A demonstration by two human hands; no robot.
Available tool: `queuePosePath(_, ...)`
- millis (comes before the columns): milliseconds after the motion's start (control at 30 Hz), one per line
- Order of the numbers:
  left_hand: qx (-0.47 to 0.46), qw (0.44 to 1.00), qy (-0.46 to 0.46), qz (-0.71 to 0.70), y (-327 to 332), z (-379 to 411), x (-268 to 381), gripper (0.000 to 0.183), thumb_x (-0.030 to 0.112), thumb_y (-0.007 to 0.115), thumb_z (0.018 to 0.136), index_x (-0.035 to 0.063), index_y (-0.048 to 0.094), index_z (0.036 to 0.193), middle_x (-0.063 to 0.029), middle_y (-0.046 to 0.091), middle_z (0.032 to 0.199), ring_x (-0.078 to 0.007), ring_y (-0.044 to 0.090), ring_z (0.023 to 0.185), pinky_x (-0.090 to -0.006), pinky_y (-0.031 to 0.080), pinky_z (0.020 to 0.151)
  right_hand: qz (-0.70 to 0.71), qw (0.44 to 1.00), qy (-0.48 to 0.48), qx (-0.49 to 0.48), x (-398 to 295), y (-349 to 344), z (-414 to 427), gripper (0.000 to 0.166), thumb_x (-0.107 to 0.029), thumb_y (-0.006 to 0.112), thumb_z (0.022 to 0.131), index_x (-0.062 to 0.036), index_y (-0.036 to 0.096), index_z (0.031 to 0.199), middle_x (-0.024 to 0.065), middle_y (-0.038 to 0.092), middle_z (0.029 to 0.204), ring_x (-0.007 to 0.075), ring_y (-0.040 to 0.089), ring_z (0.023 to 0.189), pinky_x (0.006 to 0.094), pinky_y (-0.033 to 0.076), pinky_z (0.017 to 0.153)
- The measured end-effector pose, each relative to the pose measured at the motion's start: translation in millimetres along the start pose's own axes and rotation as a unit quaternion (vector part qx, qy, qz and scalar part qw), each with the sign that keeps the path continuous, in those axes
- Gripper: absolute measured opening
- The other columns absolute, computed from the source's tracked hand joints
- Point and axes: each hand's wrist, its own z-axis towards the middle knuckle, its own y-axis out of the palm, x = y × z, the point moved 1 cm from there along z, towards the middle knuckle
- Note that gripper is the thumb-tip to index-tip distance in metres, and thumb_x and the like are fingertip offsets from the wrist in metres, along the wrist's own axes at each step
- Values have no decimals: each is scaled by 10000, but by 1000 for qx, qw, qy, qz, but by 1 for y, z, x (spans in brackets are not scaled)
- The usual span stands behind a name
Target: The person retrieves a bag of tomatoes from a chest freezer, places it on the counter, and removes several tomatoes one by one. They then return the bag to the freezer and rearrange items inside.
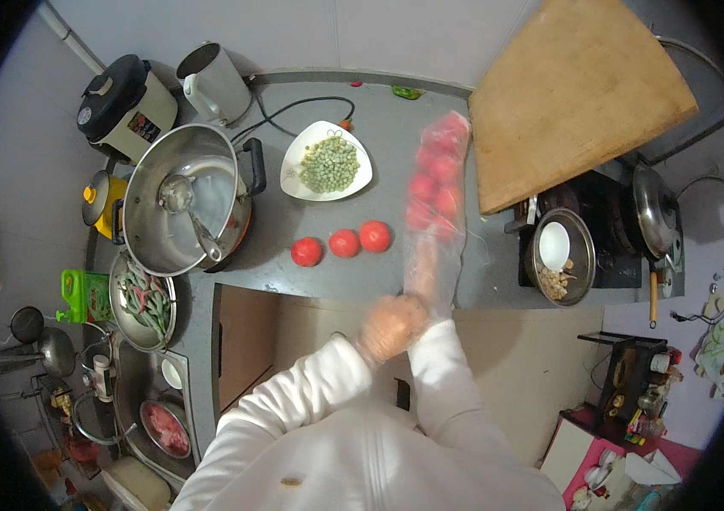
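Note:
A long clear plastic bag (462, 255) lies on the grey counter, with several red tomatoes (444, 169) packed in its far part. My right hand (427, 259) reaches inside the bag, its fingers close to the nearest tomatoes; the film and blur hide whether it grips one. At the bag's mouth, by my right wrist, my left hand (394, 327) is closed on the gathered plastic. Three loose tomatoes, a left one (306, 251), a middle one (344, 243) and a right one (375, 236), sit in a row left of the bag.
Beyond the loose tomatoes stands a white plate (292, 174) of green peas. A steel pot (145, 211) with a ladle is at left, near a bowl of green beans (145, 297). A wooden cutting board (573, 102) and a steel bowl (582, 255) occupy the right.

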Motion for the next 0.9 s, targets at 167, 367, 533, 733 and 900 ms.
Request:
queuePosePath(167,-25,1000,-10,-9,-8,5,3,120,189,639,726,107,571,782,-65,536,738,-263,549,678,-391,425,572,406,872,268,-48,-21,2,33,420,-168,477,883,-12,435,1271,158,488,1245,299,578,954,406,464,798)
queuePosePath(367,-21,999,-42,-5,-10,13,-1,119,187,637,729,112,569,791,-58,517,738,-249,550,700,-375,430,604,-92,978,105,-156,-22,7,43,464,-129,504,796,-162,474,1258,85,533,1221,280,606,920,409,484,773)
queuePosePath(533,-12,997,-75,14,-11,20,5,116,179,631,734,105,565,795,-68,519,758,-254,549,713,-383,437,617,-153,971,62,-171,-14,10,47,300,-165,519,783,-165,566,1079,70,607,1058,288,620,844,412,488,737)
queuePosePath(733,-33,995,-92,9,-4,13,8,112,171,618,747,79,575,795,-92,532,772,-285,555,737,-395,447,639,54,987,-64,-137,22,4,27,216,-189,524,803,-100,592,988,101,631,932,306,610,838,419,473,757)
queuePosePath(900,19,982,-148,-117,10,0,-5,145,179,610,785,47,584,836,-137,557,812,-346,557,786,-416,461,702,178,980,49,-68,8,-11,-64,354,-216,606,790,-41,550,1093,113,591,1014,232,574,937,358,442,816)
